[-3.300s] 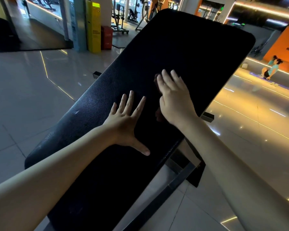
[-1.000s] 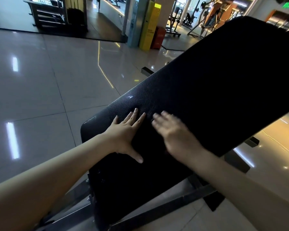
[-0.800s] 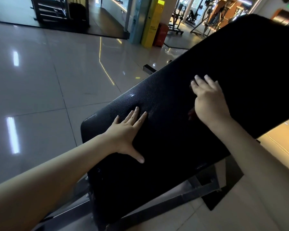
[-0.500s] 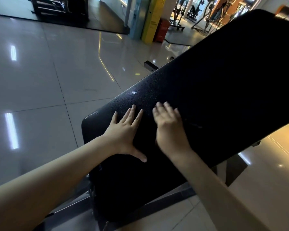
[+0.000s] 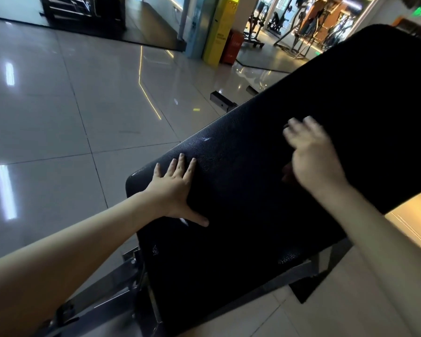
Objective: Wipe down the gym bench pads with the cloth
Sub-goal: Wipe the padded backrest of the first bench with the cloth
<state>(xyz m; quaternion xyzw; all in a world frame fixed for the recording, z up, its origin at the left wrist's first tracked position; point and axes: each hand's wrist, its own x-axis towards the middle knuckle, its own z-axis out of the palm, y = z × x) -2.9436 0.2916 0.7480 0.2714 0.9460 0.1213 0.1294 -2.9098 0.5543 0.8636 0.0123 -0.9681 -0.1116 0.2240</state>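
Observation:
A black textured bench pad [image 5: 241,239] slants up from the lower middle to the upper right. My left hand [image 5: 178,188] rests flat on its lower left part with the fingers spread. My right hand [image 5: 311,156] lies higher up the pad to the right, blurred by motion, fingers stretched out. It presses down on a dark reddish cloth [image 5: 286,172], of which only a small edge shows beside the wrist. The rest of the cloth is hidden under the palm.
The bench's metal frame [image 5: 122,288] runs along the floor below the pad. Glossy floor tiles [image 5: 58,117] spread to the left. A yellow column [image 5: 216,32] and a red box [image 5: 233,47] stand at the back, with gym machines [image 5: 297,27] behind them.
My right hand has slid from beside my left hand up and to the right along the pad. My left hand has stayed in place.

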